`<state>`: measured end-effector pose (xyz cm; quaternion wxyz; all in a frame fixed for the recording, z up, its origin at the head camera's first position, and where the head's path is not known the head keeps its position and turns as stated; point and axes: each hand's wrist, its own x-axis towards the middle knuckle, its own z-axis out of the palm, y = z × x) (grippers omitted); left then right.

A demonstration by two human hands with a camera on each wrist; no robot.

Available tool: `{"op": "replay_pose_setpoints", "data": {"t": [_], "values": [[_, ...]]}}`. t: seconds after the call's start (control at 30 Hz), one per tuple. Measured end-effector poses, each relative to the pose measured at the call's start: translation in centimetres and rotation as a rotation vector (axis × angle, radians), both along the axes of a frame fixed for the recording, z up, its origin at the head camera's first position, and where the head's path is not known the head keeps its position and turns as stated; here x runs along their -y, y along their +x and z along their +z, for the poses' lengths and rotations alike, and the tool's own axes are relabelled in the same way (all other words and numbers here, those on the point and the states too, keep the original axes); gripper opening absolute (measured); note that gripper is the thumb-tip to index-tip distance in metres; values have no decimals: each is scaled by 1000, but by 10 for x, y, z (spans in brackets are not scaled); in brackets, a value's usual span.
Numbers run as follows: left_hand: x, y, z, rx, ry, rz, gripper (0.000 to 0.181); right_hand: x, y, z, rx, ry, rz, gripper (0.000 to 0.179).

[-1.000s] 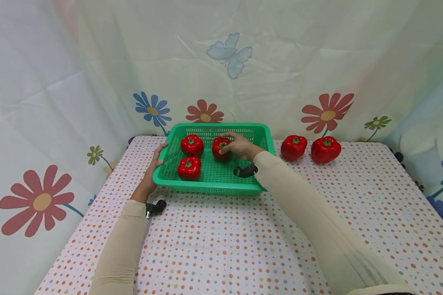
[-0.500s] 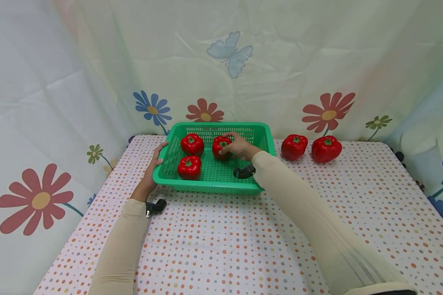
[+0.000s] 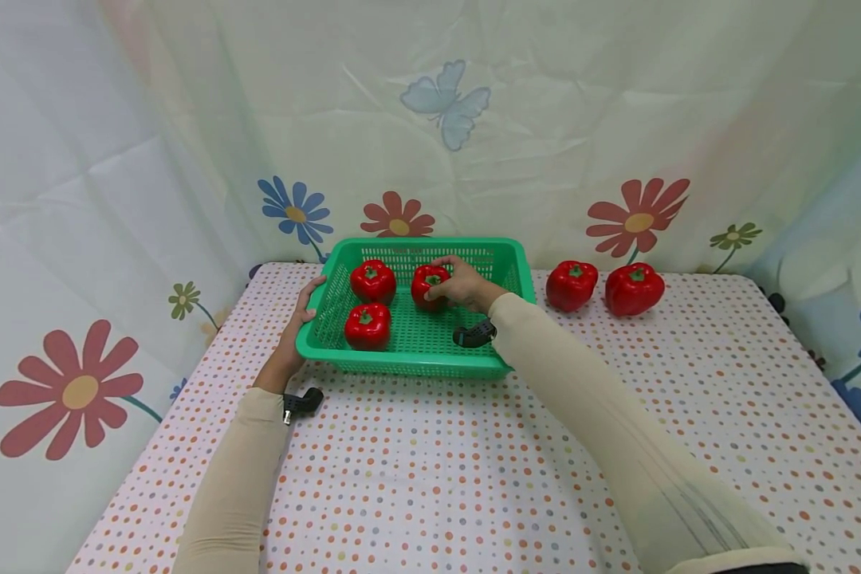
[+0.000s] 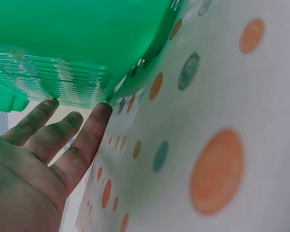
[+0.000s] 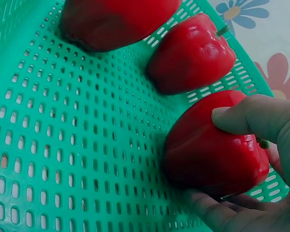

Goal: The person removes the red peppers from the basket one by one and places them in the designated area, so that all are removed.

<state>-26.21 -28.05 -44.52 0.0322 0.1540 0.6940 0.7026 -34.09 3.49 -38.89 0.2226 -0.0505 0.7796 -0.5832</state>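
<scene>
A green plastic basket (image 3: 430, 365) stands on the dotted table. My right hand (image 3: 466, 285) reaches into it and grips a red bell pepper (image 3: 425, 288) near the back wall. In the right wrist view the thumb (image 5: 251, 116) presses on the pepper's side, with fingers under the far side. Two more red bell peppers, one behind (image 3: 373, 281) and one in front (image 3: 368, 327), sit at the basket's left end. My left hand (image 3: 304, 312) lies against the basket's left end. In the left wrist view its fingers (image 4: 82, 145) are extended, with tips at the basket's slotted wall.
Two further red bell peppers, one nearer the basket (image 3: 571, 286) and one farther right (image 3: 634, 290), rest on the table to the right of the basket. A flower-printed curtain (image 3: 531, 159) hangs behind the table and along its sides.
</scene>
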Motion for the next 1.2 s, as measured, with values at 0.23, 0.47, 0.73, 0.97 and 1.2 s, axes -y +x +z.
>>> {"op": "replay_pose_setpoints", "data": {"t": [0.23,0.47,0.73,0.97,1.2], "values": [[0,2,0,1,-3,-3,64,-2,-2,1,-52,34,-25,68],[-1,3,-4,-8,-25,-8,63,-5,3,9,-8,-51,-20,71],[-1,1,-2,-26,-24,-3,63,-9,13,33,-25,-118,9,71],[0,0,-1,4,-10,6,64,-32,16,58,-70,-147,12,70],[-1,-1,-1,-5,-12,-2,64,-79,22,84,-134,-78,-25,72]]}}
